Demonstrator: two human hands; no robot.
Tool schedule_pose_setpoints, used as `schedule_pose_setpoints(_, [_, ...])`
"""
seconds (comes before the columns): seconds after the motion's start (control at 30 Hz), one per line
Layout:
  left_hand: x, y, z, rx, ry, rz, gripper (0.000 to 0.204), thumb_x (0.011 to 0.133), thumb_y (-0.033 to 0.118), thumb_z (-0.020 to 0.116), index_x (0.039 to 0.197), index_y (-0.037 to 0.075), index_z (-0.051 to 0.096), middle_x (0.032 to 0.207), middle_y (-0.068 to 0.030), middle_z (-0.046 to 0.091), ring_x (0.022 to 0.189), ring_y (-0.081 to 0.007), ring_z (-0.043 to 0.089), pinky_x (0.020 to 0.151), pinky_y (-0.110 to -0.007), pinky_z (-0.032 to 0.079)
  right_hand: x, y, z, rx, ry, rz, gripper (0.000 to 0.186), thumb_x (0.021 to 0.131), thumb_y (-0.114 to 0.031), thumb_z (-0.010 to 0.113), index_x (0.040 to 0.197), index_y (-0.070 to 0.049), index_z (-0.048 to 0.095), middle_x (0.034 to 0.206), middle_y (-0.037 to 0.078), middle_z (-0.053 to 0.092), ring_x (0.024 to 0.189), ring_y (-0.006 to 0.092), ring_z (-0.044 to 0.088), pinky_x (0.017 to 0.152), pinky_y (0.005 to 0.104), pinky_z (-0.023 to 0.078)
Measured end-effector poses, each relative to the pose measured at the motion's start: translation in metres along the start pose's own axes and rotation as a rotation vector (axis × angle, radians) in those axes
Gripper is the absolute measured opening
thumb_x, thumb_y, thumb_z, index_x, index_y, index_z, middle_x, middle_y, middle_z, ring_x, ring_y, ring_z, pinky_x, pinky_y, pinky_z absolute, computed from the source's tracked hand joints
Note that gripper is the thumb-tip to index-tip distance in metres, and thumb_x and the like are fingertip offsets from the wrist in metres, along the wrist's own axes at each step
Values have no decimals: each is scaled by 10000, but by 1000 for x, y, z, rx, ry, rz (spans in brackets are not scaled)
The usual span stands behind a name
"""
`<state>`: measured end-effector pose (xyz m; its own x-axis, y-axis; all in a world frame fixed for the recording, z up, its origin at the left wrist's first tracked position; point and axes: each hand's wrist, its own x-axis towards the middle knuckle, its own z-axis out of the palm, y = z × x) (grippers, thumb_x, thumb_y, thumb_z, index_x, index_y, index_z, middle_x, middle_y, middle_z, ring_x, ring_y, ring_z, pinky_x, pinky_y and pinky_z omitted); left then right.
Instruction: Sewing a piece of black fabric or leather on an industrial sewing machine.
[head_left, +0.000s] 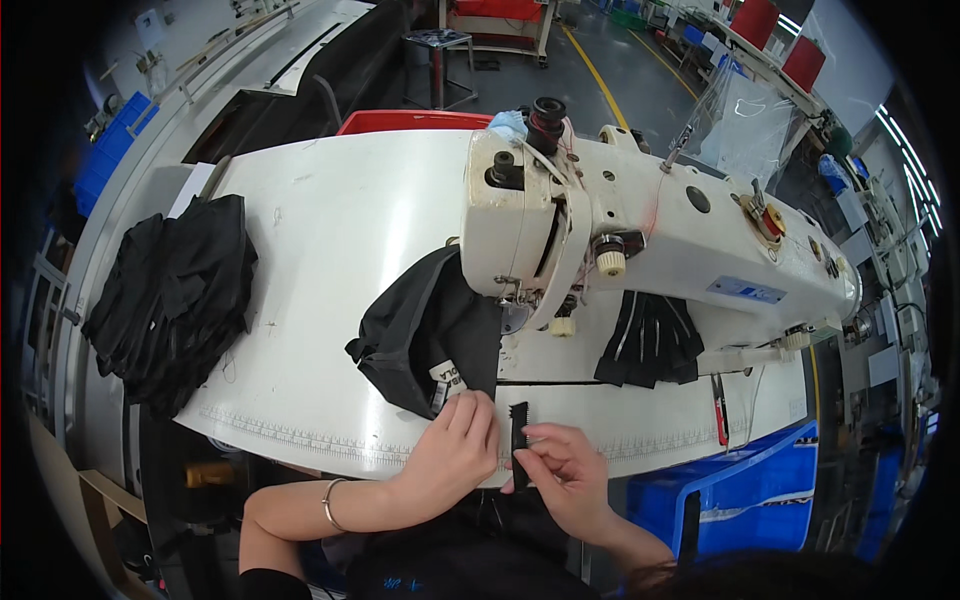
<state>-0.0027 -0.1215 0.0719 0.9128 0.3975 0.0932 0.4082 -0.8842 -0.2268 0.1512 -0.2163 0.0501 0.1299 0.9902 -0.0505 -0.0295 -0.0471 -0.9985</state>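
Looking down from the head, I see the right hand point(566, 478) pinching a black strip point(518, 440) over the table's point(310, 270) near edge. The left hand point(455, 450) bunches its fingers at the black cloth point(395, 345) beside the machine point(620, 190); whether they grip, I can't tell.

Floor: I see a metal stool point(437, 39) left of a yellow line point(595, 75).
Upper right: I spot two red cones point(804, 65).
Far left: blue bin point(108, 155).

Bare L hand point(455, 447), bare R hand point(572, 483), silvery L-wrist bangle point(327, 506), blk sleeve point(274, 585), dk top point(470, 560) w/ blue marking point(403, 583)
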Motion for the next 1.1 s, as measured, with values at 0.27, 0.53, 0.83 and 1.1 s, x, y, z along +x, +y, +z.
schedule_pose_setpoints(0.27, [25, -78, 23, -442, 248, 23, 267, 647, 84, 629, 884, -35, 595, 819, -119, 546, 777, -236, 540, 650, -318, 426, 95, 19, -34, -1283, -136, -901, 455, 705, -48, 609, 1147, 59, 595, 925, 111, 631, 874, 233, 613, 832, 361, 489])
schedule_pose_setpoints(0.53, [43, -72, 29, -156, 273, 44, 162, 728, 112, 653, 865, 26, 664, 762, -96, 577, 654, -272, 565, 622, -389, 469, 110, 23, -41, -522, -275, -9, 398, 804, -62, 560, 1201, -33, 575, 1219, 142, 572, 1084, 279, 560, 957, 440, 437])
schedule_pose_setpoints(0.83, [31, -71, 84, -543, 291, -8, 318, 691, 37, 621, 1003, -24, 640, 1014, -167, 600, 950, -339, 591, 769, -426, 503, 114, 59, -46, -1628, -540, -650, 335, 683, -64, 553, 985, 79, 580, 1119, 294, 538, 1036, 431, 522, 811, 516, 443])
schedule_pose_setpoints(1.1, [34, -91, 75, -782, 273, -127, 381, 624, -28, 649, 999, 37, 661, 1034, -142, 616, 962, -348, 594, 832, -444, 489, 96, 79, -22, -327, -185, -346, 216, 854, -107, 529, 998, 43, 590, 1041, 155, 572, 968, 288, 532, 921, 453, 386])
